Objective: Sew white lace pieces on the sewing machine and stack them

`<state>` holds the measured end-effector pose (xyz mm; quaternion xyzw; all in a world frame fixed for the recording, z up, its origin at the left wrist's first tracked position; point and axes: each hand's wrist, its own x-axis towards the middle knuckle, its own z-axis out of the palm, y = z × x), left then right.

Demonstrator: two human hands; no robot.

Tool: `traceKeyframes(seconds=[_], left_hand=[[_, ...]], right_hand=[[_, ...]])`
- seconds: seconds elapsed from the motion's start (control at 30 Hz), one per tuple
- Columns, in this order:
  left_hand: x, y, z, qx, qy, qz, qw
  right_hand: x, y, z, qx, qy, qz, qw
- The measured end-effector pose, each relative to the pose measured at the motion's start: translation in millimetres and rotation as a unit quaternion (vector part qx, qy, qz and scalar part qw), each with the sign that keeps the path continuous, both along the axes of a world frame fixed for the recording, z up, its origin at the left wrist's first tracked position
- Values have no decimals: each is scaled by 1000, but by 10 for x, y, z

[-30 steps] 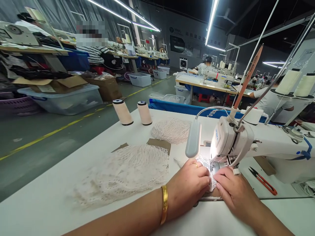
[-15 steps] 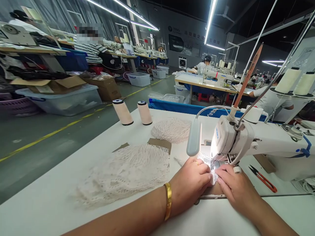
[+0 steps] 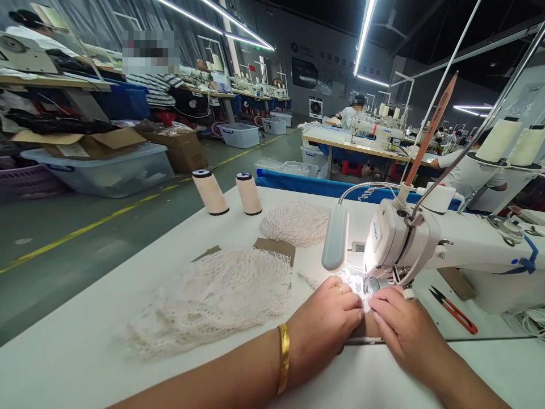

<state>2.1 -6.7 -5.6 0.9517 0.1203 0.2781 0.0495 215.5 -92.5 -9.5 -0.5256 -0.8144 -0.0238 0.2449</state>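
A strip of white lace [image 3: 354, 279] lies under the needle area of a white sewing machine [image 3: 387, 238], lit brightly by its lamp [image 3: 335, 237]. My left hand [image 3: 330, 312], with a ring and a gold bracelet [image 3: 283, 359], pinches the lace's near end from the left. From the right, my right hand [image 3: 404, 322] has its thumb and fingers closed on the same lace edge, just in front of the presser foot. The fingertips of both hands nearly meet. Glare and the fingers hide the exact stitching spot.
Lace pieces [image 3: 221, 295] spread on the white table to the left, with another lace pile [image 3: 296, 222] behind. Two thread cones [image 3: 210, 193] stand near the far-left edge. Orange-handled thread snips [image 3: 455, 309] lie right of my right hand. Co-workers sit at other machines.
The lace has moved forward under the machine, and less of it shows between my fingertips. Both hands keep their hold and have shifted only slightly. The view has moved a little.
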Motion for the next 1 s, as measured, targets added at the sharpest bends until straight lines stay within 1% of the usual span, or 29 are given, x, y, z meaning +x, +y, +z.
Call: traceKeyframes(seconds=[0.17, 0.27, 0.5, 0.67, 0.83, 0.93, 1.0], left_hand=[[37, 66, 17, 2, 23, 25, 999], [61, 103, 32, 13, 30, 37, 999], [132, 198, 7, 18, 48, 70, 996], [186, 229, 26, -22, 85, 91, 992], [253, 268, 4, -63, 88, 139, 984], [302, 313, -14, -93, 86, 147, 981], [334, 385, 4, -117, 76, 149, 979]], right_hand=[[-10, 43, -46, -6, -12, -49, 999], [-14, 71, -76, 6, -20, -72, 997], [-6, 104, -105, 21, -23, -88, 996], [5, 93, -120, 21, -17, -85, 996], [27, 94, -153, 26, 6, -72, 997], [56, 105, -204, 34, 33, -65, 997], [94, 124, -263, 45, 44, -63, 996]])
